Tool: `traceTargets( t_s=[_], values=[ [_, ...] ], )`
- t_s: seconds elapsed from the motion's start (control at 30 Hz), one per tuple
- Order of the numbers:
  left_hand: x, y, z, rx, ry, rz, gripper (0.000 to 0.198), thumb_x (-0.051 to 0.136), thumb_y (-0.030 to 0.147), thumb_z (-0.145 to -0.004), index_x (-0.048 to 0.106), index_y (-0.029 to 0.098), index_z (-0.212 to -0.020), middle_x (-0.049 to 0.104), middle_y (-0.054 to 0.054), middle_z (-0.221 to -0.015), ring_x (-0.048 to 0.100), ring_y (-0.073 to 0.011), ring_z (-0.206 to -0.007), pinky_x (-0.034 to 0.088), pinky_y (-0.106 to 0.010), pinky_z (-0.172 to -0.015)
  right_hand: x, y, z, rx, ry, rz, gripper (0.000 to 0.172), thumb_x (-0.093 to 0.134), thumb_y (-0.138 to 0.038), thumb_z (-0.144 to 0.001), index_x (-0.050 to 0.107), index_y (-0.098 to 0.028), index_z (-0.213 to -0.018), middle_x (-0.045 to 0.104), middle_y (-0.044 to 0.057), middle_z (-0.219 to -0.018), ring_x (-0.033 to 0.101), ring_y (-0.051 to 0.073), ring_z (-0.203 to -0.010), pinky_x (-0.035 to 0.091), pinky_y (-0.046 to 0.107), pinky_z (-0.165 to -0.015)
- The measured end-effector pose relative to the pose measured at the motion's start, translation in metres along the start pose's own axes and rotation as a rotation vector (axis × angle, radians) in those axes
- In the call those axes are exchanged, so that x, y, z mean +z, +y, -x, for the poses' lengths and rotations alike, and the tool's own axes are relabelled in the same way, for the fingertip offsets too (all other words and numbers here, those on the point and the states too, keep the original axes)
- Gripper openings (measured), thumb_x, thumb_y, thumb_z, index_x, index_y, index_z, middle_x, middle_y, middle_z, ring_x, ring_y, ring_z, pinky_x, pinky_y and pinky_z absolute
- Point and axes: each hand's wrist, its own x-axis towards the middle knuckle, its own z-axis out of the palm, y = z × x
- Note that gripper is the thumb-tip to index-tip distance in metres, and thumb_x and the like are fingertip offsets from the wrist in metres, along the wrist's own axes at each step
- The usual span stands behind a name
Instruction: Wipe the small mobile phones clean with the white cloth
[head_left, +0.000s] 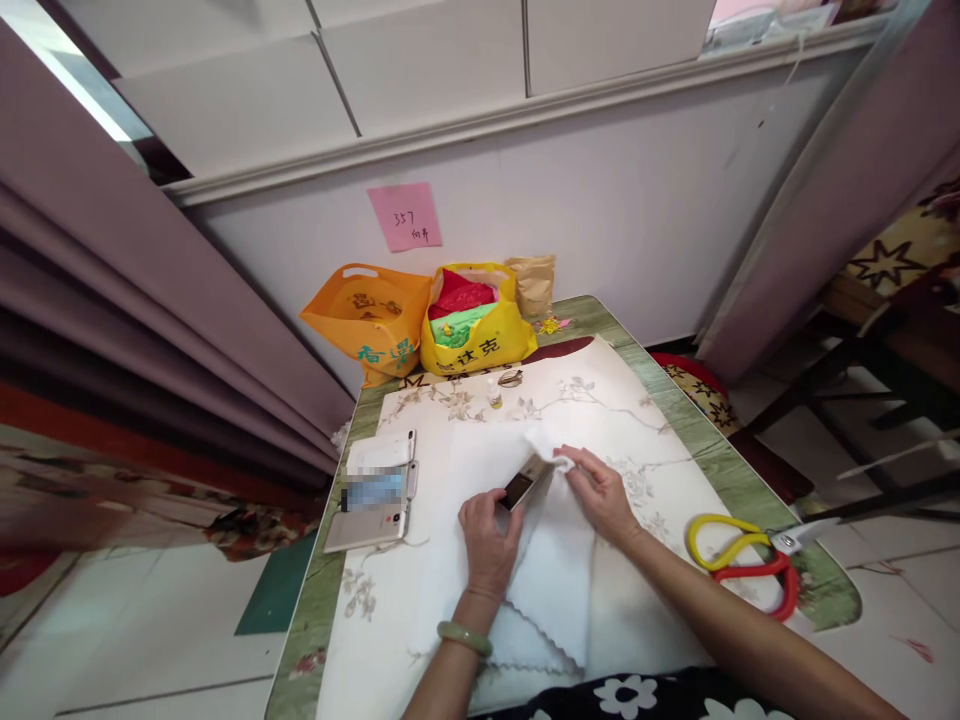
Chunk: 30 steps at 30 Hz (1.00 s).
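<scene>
My left hand, with a green bangle at its wrist, grips the near end of a small mobile phone between thumb and fingers. The phone is tilted, and its small dark screen shows. A white cloth with zigzag-cut edges lies under and beside it on the table. My right hand pinches a bunched, raised part of this cloth at the phone's far end. The cloth covers part of the phone there.
Several phones lie on the table's left side. Large scissors with yellow and red handles lie at the right edge. An orange bag, a filled yellow bag, a small bottle and glasses are at the back.
</scene>
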Motion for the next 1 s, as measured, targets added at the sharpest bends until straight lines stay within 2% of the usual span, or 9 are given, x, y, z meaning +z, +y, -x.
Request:
traceTargets(
  t_s=[0.13, 0.23, 0.3, 0.43, 0.5, 0.6, 0.77, 0.9, 1.0],
  values=[
    [-0.003, -0.001, -0.001, -0.027, -0.037, 0.022, 0.023, 0.049, 0.037, -0.092, 0.064, 0.022, -0.099, 0.067, -0.006, -0.09, 0.057, -0.0223, -0.089, 0.041, -0.038, -0.084, 0.008, -0.016, 0.008, -0.362, -0.349, 0.284, 0.037, 0.049, -0.028, -0.09, 0.061, -0.029, -0.125, 0.06, 0.003, -0.132, 0.045, 0.024, -0.132, 0.018, 0.052, -0.115],
    [-0.004, -0.004, -0.002, -0.071, -0.012, 0.093, 0.027, 0.043, 0.037, -0.094, 0.065, 0.021, -0.092, 0.067, -0.005, -0.087, 0.057, -0.0211, -0.085, 0.044, -0.035, -0.08, 0.015, -0.021, 0.008, -0.541, -0.526, 0.506, 0.051, 0.047, -0.032, -0.093, 0.04, -0.029, -0.143, 0.045, 0.004, -0.146, 0.033, 0.024, -0.139, 0.006, 0.055, -0.117],
    [-0.003, -0.006, -0.003, -0.082, 0.009, 0.131, 0.028, 0.044, 0.038, -0.094, 0.065, 0.021, -0.091, 0.067, -0.005, -0.087, 0.057, -0.0203, -0.085, 0.046, -0.034, -0.079, 0.018, -0.019, 0.006, -0.536, -0.48, 0.642, 0.055, 0.044, -0.033, -0.095, 0.031, -0.03, -0.148, 0.04, 0.003, -0.149, 0.03, 0.025, -0.141, 0.0, 0.058, -0.116],
    [-0.001, -0.009, -0.003, -0.055, 0.022, 0.119, 0.025, 0.047, 0.038, -0.093, 0.066, 0.02, -0.092, 0.067, -0.004, -0.085, 0.058, -0.0194, -0.082, 0.047, -0.033, -0.076, 0.022, -0.018, 0.005, -0.403, -0.275, 0.795, 0.054, 0.042, -0.031, -0.096, 0.029, -0.027, -0.149, 0.039, 0.003, -0.15, 0.024, 0.029, -0.143, -0.003, 0.063, -0.114],
    [0.0, -0.009, -0.002, -0.039, 0.035, 0.099, 0.024, 0.047, 0.036, -0.093, 0.065, 0.02, -0.092, 0.067, -0.004, -0.085, 0.058, -0.0192, -0.082, 0.047, -0.033, -0.076, 0.023, -0.021, 0.006, -0.459, -0.311, 0.791, 0.054, 0.041, -0.028, -0.096, 0.029, -0.026, -0.149, 0.039, 0.002, -0.15, 0.022, 0.029, -0.143, -0.003, 0.062, -0.114],
    [0.0, -0.009, -0.001, -0.023, 0.048, 0.066, 0.022, 0.047, 0.034, -0.093, 0.064, 0.019, -0.092, 0.067, -0.005, -0.085, 0.058, -0.0194, -0.082, 0.048, -0.033, -0.076, 0.022, -0.024, 0.004, -0.623, -0.452, 0.746, 0.054, 0.04, -0.022, -0.096, 0.03, -0.029, -0.148, 0.041, 0.0, -0.149, 0.025, 0.025, -0.143, -0.002, 0.059, -0.116],
    [0.001, -0.008, 0.0, 0.035, 0.053, 0.005, 0.017, 0.058, 0.03, -0.086, 0.062, 0.019, -0.098, 0.065, -0.005, -0.085, 0.057, -0.02, -0.08, 0.049, -0.034, -0.075, 0.022, -0.025, -0.004, -0.482, -0.306, 0.76, 0.056, 0.044, -0.016, -0.091, 0.037, -0.028, -0.145, 0.047, 0.002, -0.145, 0.022, 0.031, -0.143, -0.003, 0.066, -0.112],
    [0.001, -0.009, 0.001, 0.044, 0.066, -0.027, 0.009, 0.056, 0.018, -0.082, 0.062, 0.02, -0.089, 0.063, -0.005, -0.08, 0.057, -0.021, -0.079, 0.048, -0.035, -0.073, 0.027, -0.025, -0.003, -0.646, -0.508, 0.649, 0.059, 0.043, -0.017, -0.092, 0.031, -0.029, -0.148, 0.046, 0.002, -0.146, 0.025, 0.027, -0.143, -0.002, 0.061, -0.115],
    [0.001, -0.009, 0.001, 0.034, 0.044, 0.006, 0.012, 0.055, 0.021, -0.084, 0.062, 0.02, -0.095, 0.064, -0.005, -0.084, 0.057, -0.0209, -0.08, 0.048, -0.035, -0.074, 0.029, -0.017, -0.006, -0.476, -0.438, 0.602, 0.058, 0.04, -0.015, -0.092, 0.033, -0.033, -0.147, 0.045, 0.003, -0.146, 0.029, 0.027, -0.141, 0.004, 0.065, -0.113]
  ],
)
